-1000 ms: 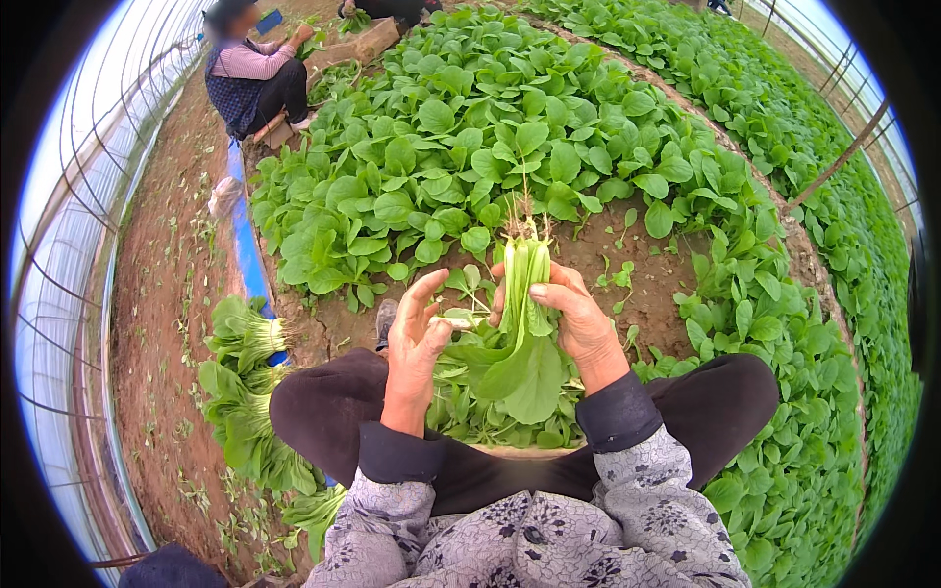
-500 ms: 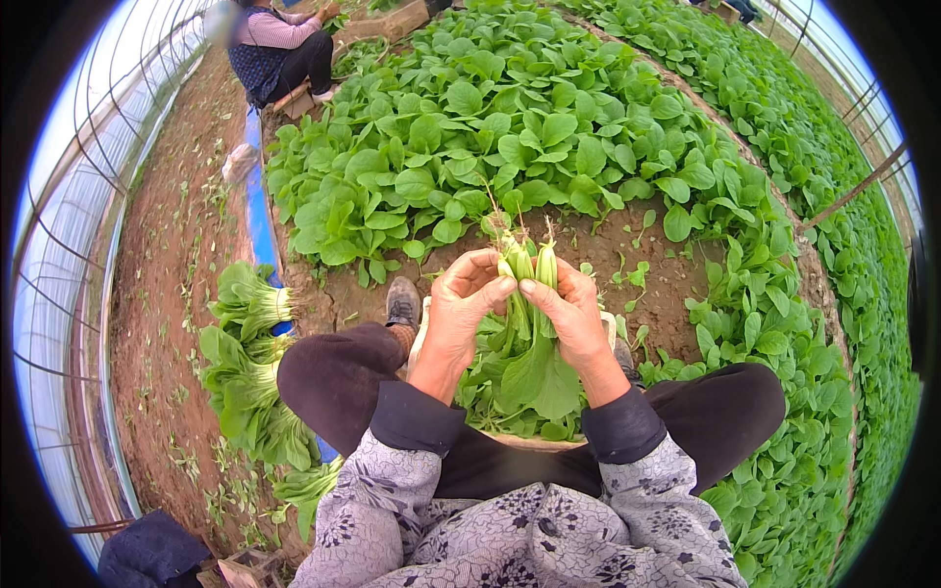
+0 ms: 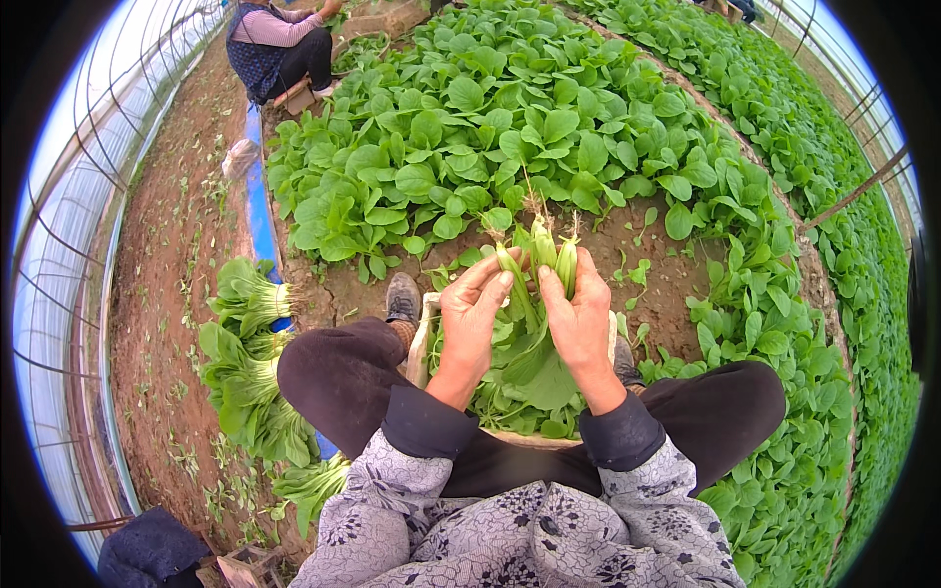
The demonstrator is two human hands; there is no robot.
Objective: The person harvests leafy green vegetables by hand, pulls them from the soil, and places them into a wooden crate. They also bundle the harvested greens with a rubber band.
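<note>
Both hands, left hand [image 3: 472,318] and right hand [image 3: 580,316], clasp a bunch of greens [image 3: 534,263] at frame centre, roots up, leaves hanging clear over the basket [image 3: 423,338].

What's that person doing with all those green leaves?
A person is sitting on the ground in a greenhouse, beside a big bed of leafy greens. Both hands, the left hand and the right hand, hold a small bunch of pulled greens with the roots pointing up. More picked leaves lie between the knees. Bundles of greens lie on the soil to the left. Another person crouches farther off.
</note>
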